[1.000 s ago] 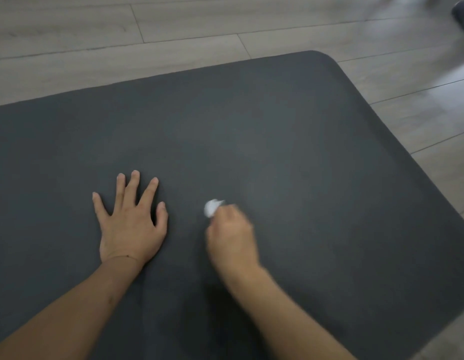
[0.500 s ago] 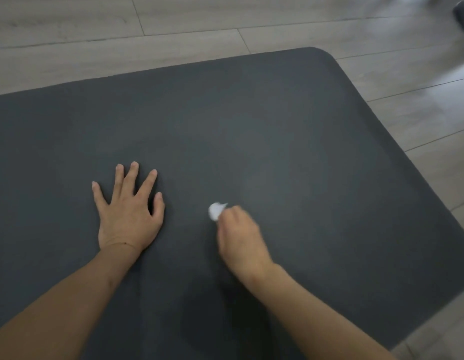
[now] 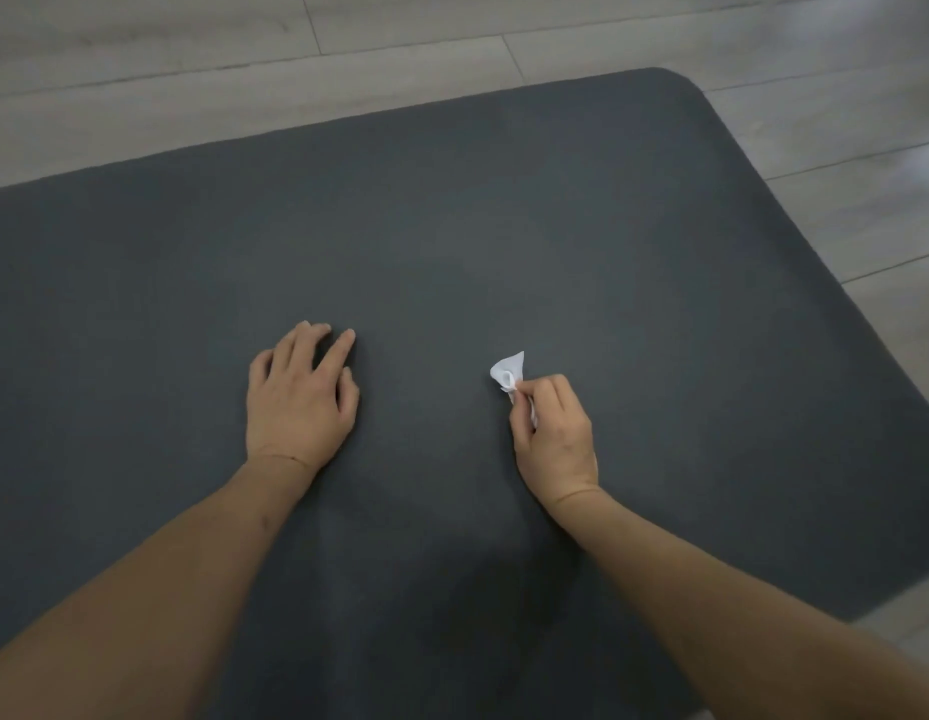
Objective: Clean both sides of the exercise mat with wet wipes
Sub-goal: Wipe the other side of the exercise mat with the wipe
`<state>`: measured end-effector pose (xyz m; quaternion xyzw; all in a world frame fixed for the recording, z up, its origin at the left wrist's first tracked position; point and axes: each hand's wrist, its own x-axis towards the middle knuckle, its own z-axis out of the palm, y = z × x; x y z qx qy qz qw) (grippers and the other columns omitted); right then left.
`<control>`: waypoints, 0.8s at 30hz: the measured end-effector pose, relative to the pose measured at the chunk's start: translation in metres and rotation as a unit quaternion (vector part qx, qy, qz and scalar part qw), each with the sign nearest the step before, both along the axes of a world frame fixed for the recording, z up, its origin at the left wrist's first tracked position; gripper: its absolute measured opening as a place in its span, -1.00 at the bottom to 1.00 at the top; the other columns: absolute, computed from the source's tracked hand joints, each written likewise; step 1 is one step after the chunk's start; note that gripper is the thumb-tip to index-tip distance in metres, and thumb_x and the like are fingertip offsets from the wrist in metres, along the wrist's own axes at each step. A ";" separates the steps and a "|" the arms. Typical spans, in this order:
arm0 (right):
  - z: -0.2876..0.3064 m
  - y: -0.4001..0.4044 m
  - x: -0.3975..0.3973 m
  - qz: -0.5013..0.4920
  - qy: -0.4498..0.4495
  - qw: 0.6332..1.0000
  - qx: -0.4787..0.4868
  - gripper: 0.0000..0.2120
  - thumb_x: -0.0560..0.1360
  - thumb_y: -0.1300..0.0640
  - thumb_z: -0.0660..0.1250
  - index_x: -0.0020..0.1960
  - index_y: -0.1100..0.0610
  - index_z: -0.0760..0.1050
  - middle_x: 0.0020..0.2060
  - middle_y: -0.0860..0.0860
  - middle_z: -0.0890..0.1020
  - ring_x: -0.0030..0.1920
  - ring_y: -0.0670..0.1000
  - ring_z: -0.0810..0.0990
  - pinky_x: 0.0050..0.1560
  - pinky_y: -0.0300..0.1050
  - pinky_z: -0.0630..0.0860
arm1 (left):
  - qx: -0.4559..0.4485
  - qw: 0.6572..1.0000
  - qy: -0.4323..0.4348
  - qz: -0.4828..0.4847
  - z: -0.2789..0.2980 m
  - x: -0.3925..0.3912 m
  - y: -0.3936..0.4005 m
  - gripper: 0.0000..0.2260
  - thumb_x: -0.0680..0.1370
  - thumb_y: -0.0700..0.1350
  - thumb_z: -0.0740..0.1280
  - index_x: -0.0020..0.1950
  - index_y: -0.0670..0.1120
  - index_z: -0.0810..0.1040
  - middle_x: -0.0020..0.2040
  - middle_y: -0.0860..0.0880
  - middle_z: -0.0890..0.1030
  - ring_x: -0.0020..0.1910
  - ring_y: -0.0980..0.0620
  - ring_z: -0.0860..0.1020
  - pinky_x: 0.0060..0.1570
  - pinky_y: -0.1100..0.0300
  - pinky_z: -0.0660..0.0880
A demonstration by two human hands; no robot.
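Since half a second ago, the left hand (image 3: pixel 296 402) has been drawn together, fingers relaxed on one mat (image 3: pixel 504 226); one wipe (image 3: pixel 510 374) is pinched by the right hand (image 3: pixel 553 433), wood floor (image 3: pixel 244 59) beyond.

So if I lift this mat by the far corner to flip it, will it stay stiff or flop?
Probably flop. The mat is a broad, thin sheet lying flat on the floor, so a raised corner would likely bend and drag. Its matte surface seems unlikely to slip. The right hand grips a wipe; the left hand is free.

Two bare forearms, no sleeves, left grip (image 3: pixel 296 402), right grip (image 3: pixel 553 433)
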<state>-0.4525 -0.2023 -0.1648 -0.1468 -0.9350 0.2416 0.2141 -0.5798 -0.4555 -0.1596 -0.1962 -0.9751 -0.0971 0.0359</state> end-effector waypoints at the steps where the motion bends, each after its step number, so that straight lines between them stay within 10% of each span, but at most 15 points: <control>1: 0.000 -0.001 0.001 -0.002 -0.004 1.000 -0.002 -0.94 0.57 0.29 0.33 -0.08 0.23 0.54 -0.22 0.03 0.48 -0.27 0.01 0.44 -0.24 -0.18 0.42 | -0.010 0.999 -0.034 -0.002 0.001 0.012 -0.001 -0.49 0.65 0.03 0.02 0.56 -0.06 0.42 0.55 -0.13 0.38 0.59 -0.14 0.26 0.50 -0.15 0.23; 5: 0.002 -0.002 0.000 -0.016 -0.003 1.000 -0.013 -0.92 0.58 0.26 0.33 -0.10 0.22 0.53 -0.22 0.03 0.47 -0.29 0.02 0.44 -0.26 -0.13 0.44 | -0.046 0.994 -0.089 0.035 -0.004 0.088 -0.012 -0.45 0.69 0.08 -0.09 0.69 0.01 0.12 0.71 -0.03 0.03 0.69 -0.05 -0.08 0.62 -0.20 -0.03; 17: 0.003 -0.027 -0.007 -0.119 0.007 0.993 -0.024 -0.92 0.50 0.32 0.36 -0.16 0.22 0.52 -0.25 0.10 0.52 -0.32 0.13 0.50 -0.32 0.01 0.50 | -0.071 0.994 -0.061 0.061 -0.012 0.126 -0.012 -0.45 0.67 0.12 -0.06 0.68 0.11 0.15 0.70 0.01 0.07 0.69 -0.04 -0.04 0.60 -0.24 -0.02; 24: 0.012 -0.065 0.003 0.154 -0.073 0.983 0.075 -0.91 0.40 0.31 0.33 -0.22 0.18 0.44 -0.27 0.14 0.49 -0.30 0.18 0.49 -0.32 0.05 0.50 | -0.055 0.995 -0.052 0.059 -0.012 0.122 -0.011 -0.45 0.64 0.11 -0.01 0.65 0.10 0.23 0.69 -0.01 0.13 0.68 -0.05 0.01 0.59 -0.26 0.01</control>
